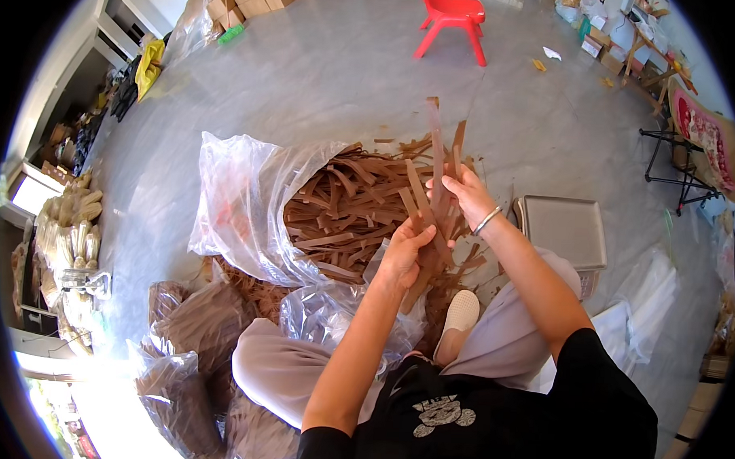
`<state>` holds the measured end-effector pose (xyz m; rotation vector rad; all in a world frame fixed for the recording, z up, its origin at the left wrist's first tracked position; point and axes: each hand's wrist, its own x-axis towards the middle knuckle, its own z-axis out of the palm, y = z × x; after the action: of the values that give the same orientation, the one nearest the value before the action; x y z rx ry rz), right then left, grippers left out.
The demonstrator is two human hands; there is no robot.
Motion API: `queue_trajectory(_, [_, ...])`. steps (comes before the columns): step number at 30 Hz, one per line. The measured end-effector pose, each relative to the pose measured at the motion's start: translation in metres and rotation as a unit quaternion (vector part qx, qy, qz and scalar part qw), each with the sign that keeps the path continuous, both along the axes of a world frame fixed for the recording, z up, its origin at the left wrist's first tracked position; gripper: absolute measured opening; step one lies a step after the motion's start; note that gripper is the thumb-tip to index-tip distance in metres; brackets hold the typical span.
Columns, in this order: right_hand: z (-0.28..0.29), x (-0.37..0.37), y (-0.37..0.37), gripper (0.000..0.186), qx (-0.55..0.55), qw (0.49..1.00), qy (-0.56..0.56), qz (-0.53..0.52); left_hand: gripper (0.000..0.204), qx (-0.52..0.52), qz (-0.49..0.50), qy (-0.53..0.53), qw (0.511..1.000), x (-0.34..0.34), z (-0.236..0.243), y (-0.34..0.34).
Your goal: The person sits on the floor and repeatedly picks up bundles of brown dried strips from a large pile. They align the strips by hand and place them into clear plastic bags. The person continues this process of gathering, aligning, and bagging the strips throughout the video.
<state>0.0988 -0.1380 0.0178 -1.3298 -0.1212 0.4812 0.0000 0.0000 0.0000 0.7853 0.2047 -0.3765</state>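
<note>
Across the grey floor [348, 83] the person [490, 420] sits bent over a clear plastic bag [243, 197] on its side, its mouth edge turned toward the hands. A heap of brown strips [336, 192] fills that mouth and spills past it onto the floor. A shallow tray [563, 228] lies apart on the right; its left edge is the nearer one to the hands. The left hand [405, 253] is lower, closer to the body and nearer the bag's mouth edge; the right hand [470, 199] is farther forward. The held strips [436, 151] stand between them, long axes running mostly away from the body, some tilted leftward over the heap. Left thumb and fingers pinch strips low down; the right fingers grip higher up, though from here I can't tell how many each has.
</note>
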Motion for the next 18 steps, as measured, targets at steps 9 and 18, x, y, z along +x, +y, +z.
queue_trajectory(9, [-0.002, -0.016, 0.018, 0.021, -0.014, 0.996, 0.070, 0.062, 0.020, -0.040, 0.046, 0.035, 0.997, -0.017, -0.012, 0.012])
queue_trajectory(18, [-0.013, -0.038, 0.039, 0.025, -0.061, 0.975, -0.034, 0.209, 0.023, 0.028, 0.135, 0.045, 0.989, -0.032, -0.026, 0.029])
